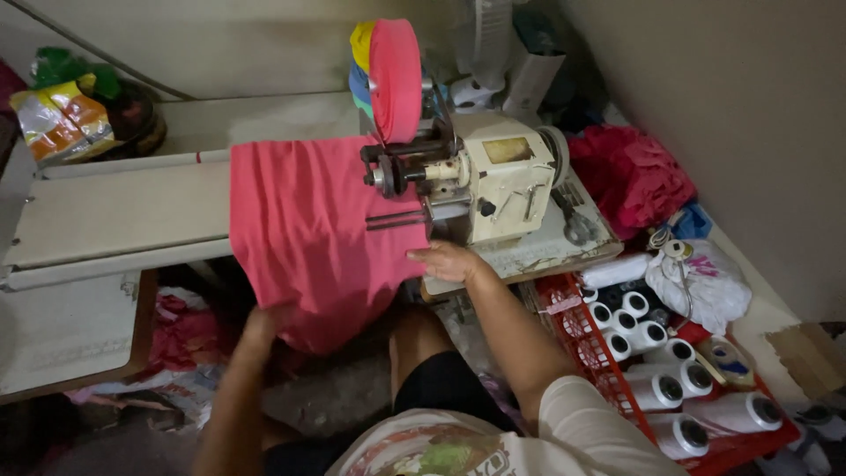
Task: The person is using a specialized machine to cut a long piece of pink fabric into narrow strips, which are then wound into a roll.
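Head view: pink fabric piece (308,238) is draped over the front edge of the sewing table (115,216), its right edge fed under the head of the cream sewing machine (493,181), lower part hanging free toward the floor.

Right hand (449,261) lies flat on the fabric's right edge just below the needle area, fingers together and extended, pressing rather than pinching. Left hand (264,322) is at the hanging lower hem, partly behind the cloth; looks like it's gripping the hem, but I can't tell how the fingers sit.

Step in hand, my read: positioning and feeding the piece at the machine, right hand guiding, left hand taking up the slack. Next move calls for keeping the edge aligned at the feed point and the hanging weight supported so it doesn't drag the seam off line; right fingers should stay clear of the needle.

Around it: roll of pink binding tape (395,79) mounted above the machine, a yellow and a blue roll behind it. Scissors (575,225) on the machine bed. Red crate (586,353) of white thread cones (656,388) to the right. Heap of red cloth (630,176) behind that.
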